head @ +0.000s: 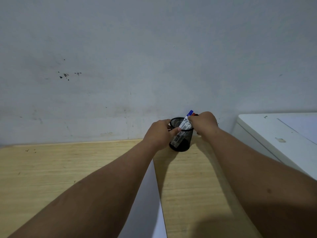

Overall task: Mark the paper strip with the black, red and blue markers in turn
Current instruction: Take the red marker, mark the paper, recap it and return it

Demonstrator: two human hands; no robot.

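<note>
Markers with white bodies are kept in a round black wire-mesh cup [180, 141] at the far edge of the light wooden table [51, 169], by the wall. The cup is gripped by the left hand [158, 133], likely so it cannot tip. The right hand [203, 122] is closed around the marker tops beside the blue-capped marker [186, 121]; a red cap [193, 114] peeks out. The white paper strip [151, 194] lies nearer, between the arms.
</note>
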